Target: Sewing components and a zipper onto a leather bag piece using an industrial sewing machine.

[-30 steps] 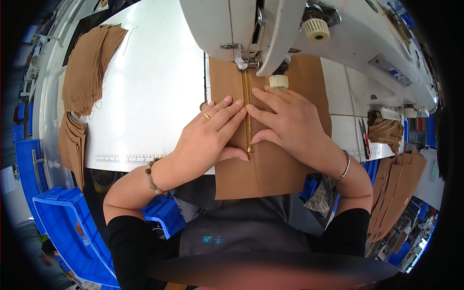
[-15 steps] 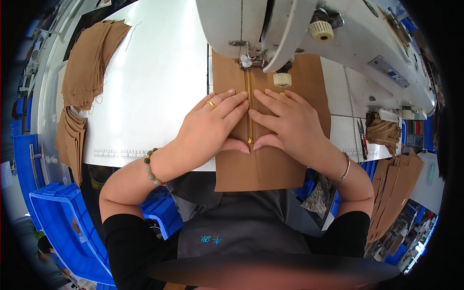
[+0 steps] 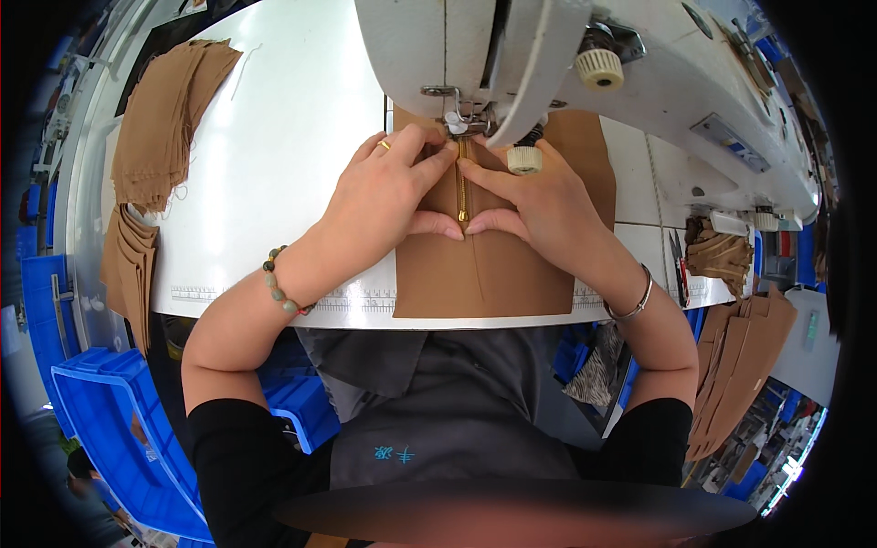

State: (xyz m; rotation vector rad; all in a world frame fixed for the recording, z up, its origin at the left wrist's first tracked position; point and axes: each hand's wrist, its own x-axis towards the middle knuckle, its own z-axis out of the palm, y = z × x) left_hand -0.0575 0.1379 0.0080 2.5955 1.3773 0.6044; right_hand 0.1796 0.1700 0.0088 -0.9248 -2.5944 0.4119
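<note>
One zipper (image 3: 462, 192) between left grip (image 3: 388, 187) and right (image 3: 545, 196)

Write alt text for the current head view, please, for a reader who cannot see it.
A person's left hand and right hand rest on brown cloth, either side of its gold zipper, beneath a white sewing machine. Stacked brown pieces lie to the left on the white table.

Gold zipper (image 3: 461, 187) on brown fabric (image 3: 484, 274)
</note>
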